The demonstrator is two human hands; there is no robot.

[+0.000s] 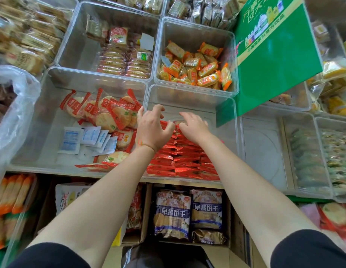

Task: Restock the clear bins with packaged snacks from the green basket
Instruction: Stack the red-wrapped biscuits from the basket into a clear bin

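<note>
both forearms reach over the shelf's near edge; left hand (pixel 151 128) and right hand (pixel 194 127), fingers loosely curled, touch light, slippery red packets (pixel 179 161) in the clear bin (pixel 189 93), grasping none; pinch their crimped ends.

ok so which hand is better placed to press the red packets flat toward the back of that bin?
Right, probably. The right hand lies with fingers spread on the far end of the red packet stack, next to the bin's bare back half. The left hand hovers with curled fingers by the bin's left wall.

Red packets (pixel 179 161) fill my clear bin (pixel 189 93). Beside them, orange-and-yellow snacks (pixel 197 68), pale crackers in red-striped wrappers (pixel 108 113), white-and-blue sachets (pixel 87 139), a green sign (pixel 274 60).
</note>
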